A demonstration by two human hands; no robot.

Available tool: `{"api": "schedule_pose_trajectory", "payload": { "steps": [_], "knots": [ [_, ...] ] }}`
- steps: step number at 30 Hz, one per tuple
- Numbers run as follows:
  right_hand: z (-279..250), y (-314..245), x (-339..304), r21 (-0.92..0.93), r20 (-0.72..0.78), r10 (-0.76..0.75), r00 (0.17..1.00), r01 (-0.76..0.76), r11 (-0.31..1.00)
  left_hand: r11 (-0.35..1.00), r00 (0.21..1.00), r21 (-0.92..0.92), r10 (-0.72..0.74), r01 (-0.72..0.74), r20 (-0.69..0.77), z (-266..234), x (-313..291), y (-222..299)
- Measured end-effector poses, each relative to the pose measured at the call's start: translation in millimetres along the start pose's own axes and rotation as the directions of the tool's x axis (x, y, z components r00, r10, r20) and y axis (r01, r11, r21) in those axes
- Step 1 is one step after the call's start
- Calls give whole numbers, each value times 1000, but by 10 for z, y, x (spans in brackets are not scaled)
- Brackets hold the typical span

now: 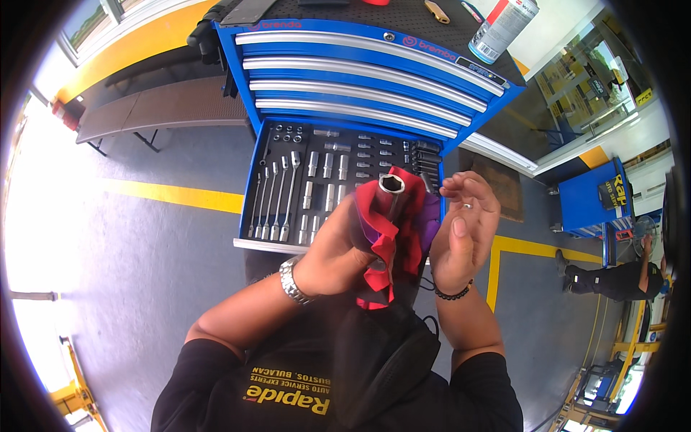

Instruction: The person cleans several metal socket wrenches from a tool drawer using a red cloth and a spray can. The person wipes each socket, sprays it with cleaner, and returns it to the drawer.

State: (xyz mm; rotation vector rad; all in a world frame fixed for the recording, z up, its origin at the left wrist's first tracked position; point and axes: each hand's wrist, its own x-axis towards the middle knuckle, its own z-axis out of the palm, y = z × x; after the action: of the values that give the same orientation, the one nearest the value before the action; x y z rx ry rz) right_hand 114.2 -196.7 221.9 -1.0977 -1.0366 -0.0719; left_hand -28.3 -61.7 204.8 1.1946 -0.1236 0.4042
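— What's nearest, from where you stand?

— The left hand [335,252], wrapped tight around a red and purple cloth [392,230] with a dark socket [392,184] poking out of the top, hex mouth up. A metal watch [290,281] sits on that wrist.

— And the other?

— The right hand [461,230] is just beside the cloth, fingers spread apart, gripping nothing. Beaded bracelet [453,293] at the wrist.

— Behind them?

— A blue tool cart [374,72], its lowest drawer [248,201] pulled out, wrenches [277,198] on the left, sockets in rows to the right. On the cart top, far right, a spray can [500,29] with a white and red label.

— Anything farther right?

— A second blue cabinet [594,198] carrying a yellow and black sign, and a person [612,277] bent low beyond the yellow floor line [169,193].
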Motion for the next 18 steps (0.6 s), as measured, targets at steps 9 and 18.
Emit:
{"api": "schedule_pose_trajectory", "payload": {
  "steps": [9, 18],
  "knots": [
    [-28, -519, 345, -277, 352, 203, 914, -106, 955, 945, 988, 295, 153, -143, -10, 52, -34, -27],
    [93, -452, 285, -216, 517, 306, 799, -224, 950, 900, 996, 429, 40, -70, 79, -35, -86, 16]
  ]
}}
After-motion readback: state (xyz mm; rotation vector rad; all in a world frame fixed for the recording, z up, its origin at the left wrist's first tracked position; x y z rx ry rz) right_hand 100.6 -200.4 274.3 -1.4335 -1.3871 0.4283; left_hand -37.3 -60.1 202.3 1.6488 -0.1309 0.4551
